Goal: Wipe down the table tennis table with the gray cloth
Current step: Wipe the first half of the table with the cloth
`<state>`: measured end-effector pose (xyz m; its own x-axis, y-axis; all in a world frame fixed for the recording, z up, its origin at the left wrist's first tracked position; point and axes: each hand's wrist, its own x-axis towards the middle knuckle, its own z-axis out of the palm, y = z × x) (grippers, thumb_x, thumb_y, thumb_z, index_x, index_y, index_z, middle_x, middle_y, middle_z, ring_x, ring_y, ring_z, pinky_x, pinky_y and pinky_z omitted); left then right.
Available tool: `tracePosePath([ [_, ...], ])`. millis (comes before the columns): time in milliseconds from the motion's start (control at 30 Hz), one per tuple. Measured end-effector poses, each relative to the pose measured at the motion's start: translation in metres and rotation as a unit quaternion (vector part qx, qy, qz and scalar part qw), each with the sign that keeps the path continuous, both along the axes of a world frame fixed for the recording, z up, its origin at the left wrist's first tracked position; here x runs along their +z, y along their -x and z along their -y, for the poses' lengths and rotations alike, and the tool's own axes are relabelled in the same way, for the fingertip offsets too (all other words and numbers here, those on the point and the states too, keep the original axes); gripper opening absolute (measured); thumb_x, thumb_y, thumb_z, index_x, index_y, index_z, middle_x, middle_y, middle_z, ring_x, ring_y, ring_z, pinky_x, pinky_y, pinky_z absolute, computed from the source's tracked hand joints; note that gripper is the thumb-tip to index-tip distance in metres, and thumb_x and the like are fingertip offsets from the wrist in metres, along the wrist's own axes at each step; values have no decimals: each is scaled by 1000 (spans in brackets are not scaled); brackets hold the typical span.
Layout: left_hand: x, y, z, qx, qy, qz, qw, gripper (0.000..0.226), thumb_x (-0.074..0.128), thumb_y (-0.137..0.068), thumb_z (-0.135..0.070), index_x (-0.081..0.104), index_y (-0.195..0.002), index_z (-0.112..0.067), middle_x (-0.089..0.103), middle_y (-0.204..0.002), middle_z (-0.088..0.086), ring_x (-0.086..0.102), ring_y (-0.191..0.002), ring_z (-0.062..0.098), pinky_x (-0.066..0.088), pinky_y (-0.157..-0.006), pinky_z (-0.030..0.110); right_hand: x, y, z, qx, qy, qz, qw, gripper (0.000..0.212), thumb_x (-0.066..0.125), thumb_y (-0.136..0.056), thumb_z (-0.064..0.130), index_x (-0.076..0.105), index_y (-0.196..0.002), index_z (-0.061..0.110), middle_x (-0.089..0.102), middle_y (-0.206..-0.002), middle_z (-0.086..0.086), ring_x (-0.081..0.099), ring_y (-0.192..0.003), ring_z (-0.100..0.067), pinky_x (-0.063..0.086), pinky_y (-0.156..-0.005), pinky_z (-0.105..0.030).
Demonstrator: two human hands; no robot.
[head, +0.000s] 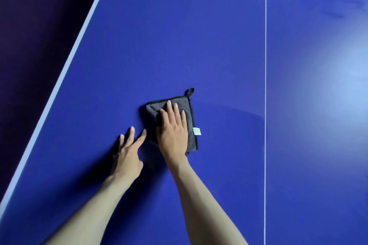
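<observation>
Head view: a blue bench [199, 36] fills the frame, its white edge line [59, 79] running diagonally at left and a thin centre line [265, 65] at right. Just below centre, the folded gray cloth [186, 108] lies flat under the right hand [173, 131], fingers straight, pressing it down. The left hand [127, 155], fingers spread and straight, rests on the bench just left of the cloth, holding nothing.

dark purple floor [29, 26] lies at the left, and a soft light glare [334, 93] shows at the right.
</observation>
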<state>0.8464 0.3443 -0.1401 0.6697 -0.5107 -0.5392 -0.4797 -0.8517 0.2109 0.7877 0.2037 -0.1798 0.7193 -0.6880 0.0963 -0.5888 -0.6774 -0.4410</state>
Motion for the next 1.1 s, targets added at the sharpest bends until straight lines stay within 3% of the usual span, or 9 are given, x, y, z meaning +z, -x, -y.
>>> tracePosePath([
  [133, 4, -3, 0, -5, -12, 0, 1000, 107, 44, -80, 14, 10, -158, -51, -6, -170, -14, 1, -157, 29, 46, -103, 47, -9, 46, 58, 59, 22, 0, 998, 54, 61, -87, 23, 57, -140, 21, 39, -165, -1, 30, -155, -23, 21, -127, -43],
  [200, 6, -4, 0, 1, -14, -4, 1000, 109, 41, -79, 16, 9, -158, -53, -7, -170, -17, -1, -157, 27, 51, -95, 45, -13, 81, 102, -30, 23, -14, 999, 55, 62, -85, 20, 57, -140, 21, 40, -164, -1, 31, -155, -23, 22, -127, -45],
  [333, 3, -3, 2, 4, -18, -25, 1000, 110, 38, -80, 17, 6, -156, -56, -11, -169, -18, -4, -157, 25, 51, -96, 47, -12, 137, 173, -202, 8, -51, 978, 55, 59, -90, 24, 51, -145, 21, 33, -168, -2, 26, -156, -25, 18, -128, -48],
  [467, 7, -5, 2, 4, -22, -27, 999, 110, 36, -80, 17, 4, -156, -55, -12, -169, -17, -4, -157, 26, 48, -100, 46, -4, 101, 167, -348, -36, -52, 935, 64, 42, -88, 33, 48, -150, 18, 27, -170, -5, 18, -159, -25, 12, -128, -51],
  [567, 8, -4, 3, -1, -23, -25, 999, 108, 40, -82, 15, 4, -157, -53, -13, -170, -14, -4, -157, 28, 45, -105, 47, -1, 34, 124, -251, -8, -44, 967, 64, 38, -89, 37, 48, -149, 19, 28, -170, -5, 20, -158, -26, 11, -129, -49],
  [700, 8, -3, 3, 7, -7, -27, 1000, 109, 42, -79, 16, 9, -158, -52, -13, -169, -15, -4, -158, 28, 43, -107, 38, -4, -46, 57, -86, 5, -32, 996, 48, 54, -98, 32, 51, -145, 22, 29, -169, -5, 21, -158, -26, 11, -129, -46],
  [800, 8, -2, 4, 17, 1, -23, 1000, 109, 40, -79, 19, 12, -158, -51, -13, -169, -17, -4, -158, 26, 47, -100, 35, -8, -66, 43, -22, 8, -30, 999, 44, 53, -100, 26, 50, -143, 25, 28, -170, -4, 18, -159, -24, 10, -129, -44],
  [900, 9, -6, 1, 10, -1, -38, 999, 109, 39, -81, 17, 9, -157, -55, -11, -169, -18, -2, -158, 26, 43, -105, 36, -13, -47, 70, 31, 23, -21, 999, 47, 56, -95, 21, 53, -142, 25, 34, -167, -1, 25, -157, -21, 16, -128, -43],
  [1100, 12, -6, 2, 11, -19, -35, 999, 110, 36, -81, 16, 1, -155, -58, -15, -168, -19, -6, -158, 24, 48, -99, 42, -17, 62, 179, -153, -5, -42, 987, 54, 59, -92, 28, 53, -145, 21, 34, -167, -2, 27, -156, -24, 17, -128, -48],
])
